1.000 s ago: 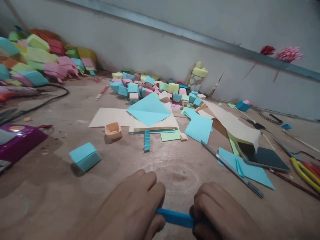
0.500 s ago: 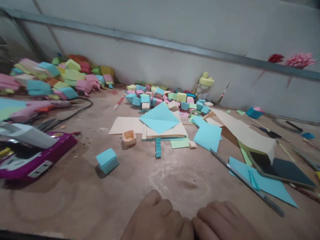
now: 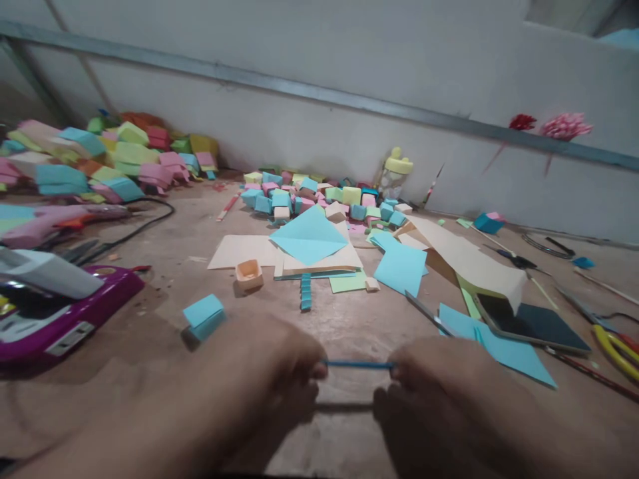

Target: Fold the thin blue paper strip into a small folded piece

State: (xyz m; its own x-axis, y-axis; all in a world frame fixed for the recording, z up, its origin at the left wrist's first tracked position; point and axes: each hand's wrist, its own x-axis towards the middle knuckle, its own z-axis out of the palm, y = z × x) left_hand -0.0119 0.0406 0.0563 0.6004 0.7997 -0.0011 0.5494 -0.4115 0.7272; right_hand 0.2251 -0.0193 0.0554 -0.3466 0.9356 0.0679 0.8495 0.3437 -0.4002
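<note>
Where paper boxes litter the brown floor, a grey wall rises.

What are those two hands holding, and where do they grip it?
A thin blue paper strip, pinched at its two ends: the left hand has one end, the right hand the other, just above the table.

Matt coloured paper on a rough, worn brown counter.

The thin blue folded paper strip looks matt and smooth, like the small blue paper box and flat blue paper sheet. The purple plastic device is glossy; the dark flat tablet has a smooth, slightly shiny face.
</note>
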